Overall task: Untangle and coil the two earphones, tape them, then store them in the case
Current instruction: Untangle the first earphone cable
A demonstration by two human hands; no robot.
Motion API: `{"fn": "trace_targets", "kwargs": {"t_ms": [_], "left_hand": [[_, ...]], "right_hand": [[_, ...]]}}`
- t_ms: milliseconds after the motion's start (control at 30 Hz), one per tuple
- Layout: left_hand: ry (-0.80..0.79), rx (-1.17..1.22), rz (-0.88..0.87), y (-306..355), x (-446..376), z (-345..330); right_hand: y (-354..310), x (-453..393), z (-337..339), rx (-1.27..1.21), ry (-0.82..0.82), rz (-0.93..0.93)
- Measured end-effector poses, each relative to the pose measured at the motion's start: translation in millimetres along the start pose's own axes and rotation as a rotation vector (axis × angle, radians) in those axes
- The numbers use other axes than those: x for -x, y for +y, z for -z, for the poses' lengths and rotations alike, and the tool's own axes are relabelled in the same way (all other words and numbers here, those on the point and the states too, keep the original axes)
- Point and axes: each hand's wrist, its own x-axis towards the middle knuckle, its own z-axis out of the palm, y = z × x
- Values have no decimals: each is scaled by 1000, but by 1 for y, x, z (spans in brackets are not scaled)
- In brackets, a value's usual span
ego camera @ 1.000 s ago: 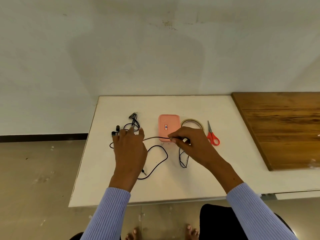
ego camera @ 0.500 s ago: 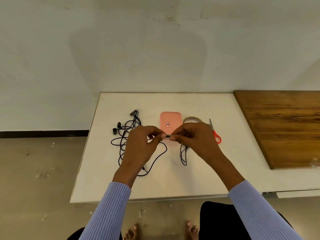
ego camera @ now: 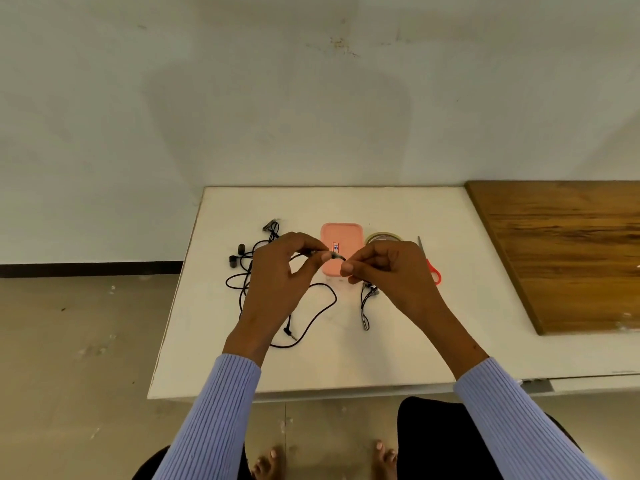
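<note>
**Both hands pinch one earphone cable above the table**

The left hand (ego camera: 277, 271) is raised over the white table (ego camera: 346, 362). Its thumb and first fingers (ego camera: 320, 252) are curled together and pinch a thin black cable (ego camera: 322, 306) near its small inline part. The right hand (ego camera: 388, 271) is just beside it, fingertips almost meeting. Its fingers (ego camera: 348, 268) are also curled and pinch the same short piece of cable, which is stretched between the two hands.

From the left hand the cable drops to the table and makes a loose loop, with the plug (ego camera: 290, 333) lying at its near end. The black earbuds (ego camera: 237, 254) lie on the table to the left, still among tangled cable. A second bundle of earphone cable (ego camera: 365, 306) hangs below the right hand and reaches the table.

The pink case (ego camera: 341, 233) stands behind the hands, closed. The tape roll (ego camera: 382, 237) lies just right of it, and the red scissors (ego camera: 433, 268) are partly hidden by the right hand.
</note>
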Motion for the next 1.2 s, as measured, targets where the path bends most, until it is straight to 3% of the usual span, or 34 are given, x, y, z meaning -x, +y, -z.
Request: {"fn": "trace_targets", "kwargs": {"t_ms": [267,367,567,867,1067,1200], "left_hand": [[-29,-105,-46,-8,-2,1],[-16,-65,-15,-8,-4,4],[-14,31,102,-8,-2,12],[86,28,128,-19,1,25],[126,-6,163,-25,3,30],[62,12,194,-28,2,28]], "right_hand": [[5,1,-1,482,25,261],[3,2,-6,405,-57,239],[-4,-4,1,208,-50,110],[0,2,22,196,-376,-159],[4,0,33,163,-292,-184],[9,0,32,207,-298,-205]]}}
